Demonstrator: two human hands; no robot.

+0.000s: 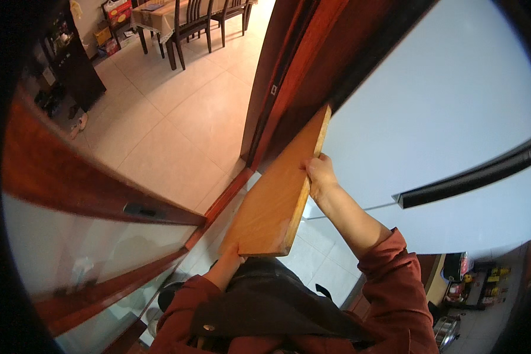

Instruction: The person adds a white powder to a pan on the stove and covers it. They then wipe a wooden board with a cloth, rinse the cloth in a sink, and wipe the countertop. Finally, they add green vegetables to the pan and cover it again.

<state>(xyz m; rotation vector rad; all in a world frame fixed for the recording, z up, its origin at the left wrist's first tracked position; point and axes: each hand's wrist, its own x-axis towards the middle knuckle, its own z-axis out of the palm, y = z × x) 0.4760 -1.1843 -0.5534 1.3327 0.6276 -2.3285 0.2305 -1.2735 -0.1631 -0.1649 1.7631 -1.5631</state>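
Note:
A thick wooden board [270, 199] is held tilted in front of me, its far end close to the red-brown door frame. My right hand [319, 170] grips its right edge around the middle, the thumb side lying on the upper face. At the near left corner my left hand [234, 255] holds the board, with most of its fingers hidden beneath. Below the board is a dark apron [270, 305] over my red-brown sleeves.
A wood-framed glass sliding door [159, 214] is at left, above a red-brown threshold [223, 199]. Past the doorway stand a cloth-covered table [159, 20] and dark chairs [192, 26]. A large pale refrigerator-like cabinet [438, 110] with a black handle [469, 177] fills the right.

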